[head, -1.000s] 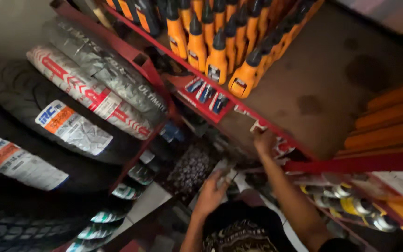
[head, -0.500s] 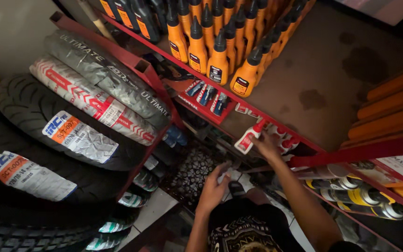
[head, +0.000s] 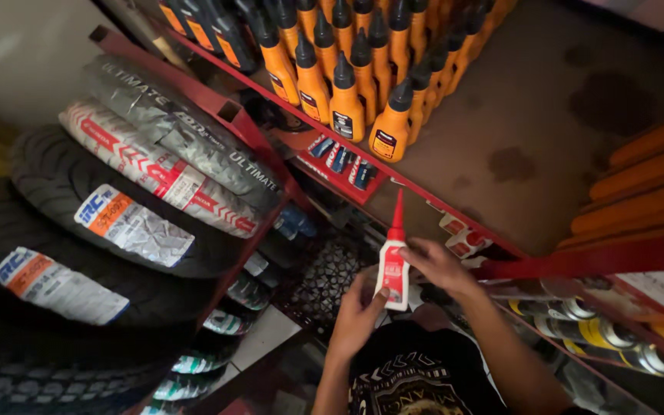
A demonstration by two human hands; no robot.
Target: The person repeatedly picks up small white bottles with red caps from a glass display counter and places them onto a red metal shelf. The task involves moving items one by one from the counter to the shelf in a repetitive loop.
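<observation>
The place is a dim shop corner with red metal shelves and a stained brown floor seen from above.

A small white squeeze bottle with a red label and a long red cone nozzle is held between the two hands, just in front of the shelf edge. Its long axis is nearly upright in the picture, and the nozzle points up, away from the fingers, toward the shelf. The plastic looks smooth and a little glossy.

The left hand comes from below; its fingers are closed narrow around the lower part of the bottle, with the thumb on the label. The right hand comes from the right side; its fingers are curled on the upper body of the bottle, just under the nozzle.

Beyond the fingertips, on the shelf, orange bottles with dark pointed caps stand in close rows, too many to count surely. Just under them lies a red card with four small blue packets.

Left of the fingers, about four black rubber tyres with deep tread lean together, some wrapped in shiny foil and with paper labels. Right of the fingers, at least three metal spray cans lie on a lower shelf, and orange tubes are stacked above.
</observation>
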